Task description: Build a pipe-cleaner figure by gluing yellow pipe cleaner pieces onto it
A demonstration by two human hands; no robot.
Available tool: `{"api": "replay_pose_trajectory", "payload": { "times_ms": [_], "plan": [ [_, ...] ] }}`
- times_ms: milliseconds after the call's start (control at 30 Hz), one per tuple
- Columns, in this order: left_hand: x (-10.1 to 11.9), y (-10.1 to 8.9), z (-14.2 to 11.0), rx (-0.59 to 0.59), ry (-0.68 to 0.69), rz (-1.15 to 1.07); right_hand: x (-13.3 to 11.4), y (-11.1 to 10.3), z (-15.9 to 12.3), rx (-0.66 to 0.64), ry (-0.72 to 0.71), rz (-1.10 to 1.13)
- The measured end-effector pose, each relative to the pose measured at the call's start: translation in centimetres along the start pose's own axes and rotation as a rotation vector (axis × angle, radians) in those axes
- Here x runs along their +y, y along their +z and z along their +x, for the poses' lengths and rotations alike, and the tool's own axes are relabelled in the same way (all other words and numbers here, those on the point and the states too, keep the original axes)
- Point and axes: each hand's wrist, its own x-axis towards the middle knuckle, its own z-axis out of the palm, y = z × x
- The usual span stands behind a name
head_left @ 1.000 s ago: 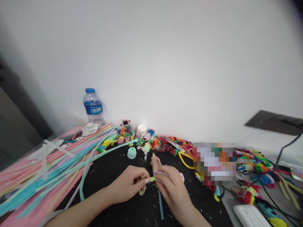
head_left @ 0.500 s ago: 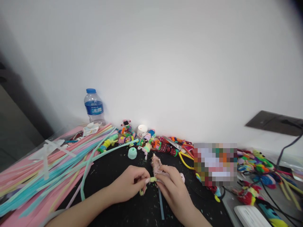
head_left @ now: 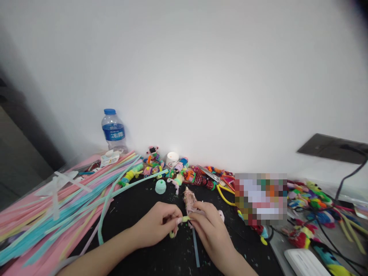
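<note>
Your left hand [head_left: 159,224] and right hand [head_left: 211,229] both pinch the yellow-green fuzzy strip [head_left: 186,219] at six o'clock in your view, over the black bench [head_left: 129,212]. Little has shifted in the past second, suggesting slow fingerwork. From the strip, a capped bottle [head_left: 114,132] (contents unclear) stands toward ten o'clock; a white cup [head_left: 172,161], inside unseen, sits near twelve.

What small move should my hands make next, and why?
Perhaps twist the pale yellow piece gently with your right hand while your left hand steadies it: both hands pinch it, from opposite sides, and a yellowish curl shows just below the left one.
</note>
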Motion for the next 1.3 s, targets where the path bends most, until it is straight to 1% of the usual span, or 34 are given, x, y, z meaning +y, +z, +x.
{"api": "replay_pose_trajectory", "payload": {
  "times_ms": [300, 533, 767, 900, 1133, 1300],
  "plan": [
    [-0.1, 0.06, 0.01, 0.002, 0.024, 0.064, 0.16, 0.29, -0.34, -0.04, 0.04, 0.061],
    [-0.07, -0.28, -0.11, 0.059, 0.124, 0.299, 0.2, 0.2, -0.17, -0.05, 0.049, 0.085],
    [-0.43, -0.52, -0.27, 0.052, 0.205, 0.35, 0.43, 0.48, -0.56, -0.062, 0.075, 0.099],
    [-0.71, -0.56, -0.26, 0.045, 0.258, 0.421, 0.26, 0.45, -0.49, -0.065, 0.076, 0.098],
    [-0.89, -0.59, -0.24, 0.034, 0.303, 0.564, 0.14, 0.5, -0.32, -0.073, 0.078, 0.095],
    [-0.94, -0.59, -0.29, 0.039, 0.342, 0.58, -0.09, 0.45, -0.22, -0.065, 0.067, 0.102]
  ]
}}
